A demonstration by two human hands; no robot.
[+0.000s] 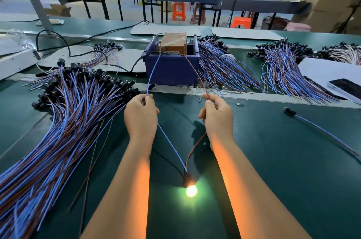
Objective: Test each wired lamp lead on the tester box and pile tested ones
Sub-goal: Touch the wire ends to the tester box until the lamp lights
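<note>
Right now the lamp lead (187,160) under test hangs between the two forearms, its black socket (188,179) low over the green belt (273,160) and its bulb (191,191) lit, glowing yellow-green and casting orange light on both inner forearms. Blue wire (172,146) of the lead runs up from the socket into the left hand (141,119), brown wire (193,148) runs up into the right hand (216,117). Left hand is curled, thumb and fingertips pinching the blue wire, whose far part rises to the tester box (172,42); right hand likewise curled, pinching the brown wire, which also reaches up to the box. Whether the wire tips actually touch the box contacts is too small to tell, but the bulb is on. Tester box is brownish-orange, sitting inside a blue plastic bin (172,68) at the far edge of the belt, black cable (125,69) trailing left from it. Big pile of leads (58,121) lies left of the left hand, fanned blue and brown wires with black sockets at the far end. More bundles (224,68) right of the bin, another bundle (283,70) further right. Single loose lead (312,125) lies on the belt right of the right hand, well apart. Few clear loose bulbs (240,104) near the belt rail. Phone (345,89) on a white sheet (320,68) at far right.
</note>
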